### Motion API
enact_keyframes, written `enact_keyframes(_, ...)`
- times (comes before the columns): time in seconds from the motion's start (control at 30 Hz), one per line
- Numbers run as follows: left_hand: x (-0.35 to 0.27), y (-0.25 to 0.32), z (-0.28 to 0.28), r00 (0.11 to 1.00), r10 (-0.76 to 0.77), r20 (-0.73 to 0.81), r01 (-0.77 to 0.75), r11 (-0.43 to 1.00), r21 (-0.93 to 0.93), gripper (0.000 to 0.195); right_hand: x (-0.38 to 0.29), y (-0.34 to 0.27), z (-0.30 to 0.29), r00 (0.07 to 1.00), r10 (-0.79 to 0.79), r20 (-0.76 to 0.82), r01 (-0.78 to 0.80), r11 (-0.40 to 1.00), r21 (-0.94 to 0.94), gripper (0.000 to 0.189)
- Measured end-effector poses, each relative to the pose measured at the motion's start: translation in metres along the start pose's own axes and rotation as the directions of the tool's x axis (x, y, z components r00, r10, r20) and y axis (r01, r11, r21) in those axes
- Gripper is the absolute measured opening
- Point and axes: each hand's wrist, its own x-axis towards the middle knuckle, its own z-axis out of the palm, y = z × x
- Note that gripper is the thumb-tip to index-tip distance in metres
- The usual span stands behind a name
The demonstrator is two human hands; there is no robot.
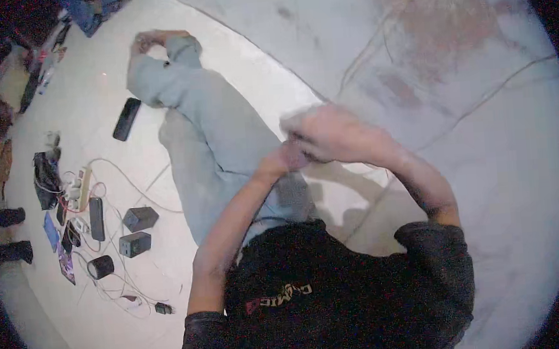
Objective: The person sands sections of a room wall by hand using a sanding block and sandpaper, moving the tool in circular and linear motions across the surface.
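Both hands meet above the lap, over light blue-grey trousers (226, 115). My left hand (293, 155) comes in from the left, its fingers touching or overlapped by the other hand. Over it lies my right hand (322, 131), blurred, with bent fingers. Whether anything small is between the hands cannot be made out. A dark, flat, phone-like object (127, 119) rests on the white floor beside the bent legs, well away from both hands.
On the floor at left are a power strip (85, 188) with plugs, tangled cables (118, 234), two dark cube-shaped devices (140, 218), (135, 244), a black cylinder (101, 267) and a small black adapter (163, 308). More items line the far left edge. A floor seam runs at upper right.
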Motion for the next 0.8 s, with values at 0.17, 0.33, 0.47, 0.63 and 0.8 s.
enact_keyframes(0.17, -0.009, -0.001, -0.031, 0.96, -0.014, -0.279, -0.03, 0.988, -0.154, 0.037, -0.029, -0.007, -0.068, 0.431, -0.024, -0.902, -0.311, 0.934, -0.173, 0.025)
enact_keyframes(0.33, -0.034, -0.033, -0.046, 0.886, -0.226, -0.405, -0.169, 0.656, -0.736, 0.039, -0.053, 0.062, -0.075, -0.094, -0.291, -0.952, -0.597, 0.781, -0.18, 0.016)
enact_keyframes(0.47, -0.042, -0.063, -0.049, 0.865, -0.218, -0.451, -0.353, 0.374, -0.858, 0.04, -0.057, 0.133, -0.034, -0.269, -0.046, -0.962, -0.629, 0.765, 0.139, 0.023)
enact_keyframes(0.63, -0.049, -0.056, -0.046, 0.865, -0.174, -0.47, -0.384, 0.374, -0.844, 0.04, -0.052, 0.181, 0.066, -0.01, -0.068, -0.998, -0.738, 0.673, -0.038, 0.044)
enact_keyframes(0.8, -0.051, -0.055, -0.043, 0.855, -0.192, -0.482, -0.381, 0.4, -0.834, 0.039, -0.037, 0.183, 0.085, 0.114, 0.029, -0.993, -0.789, 0.61, -0.072, 0.049)
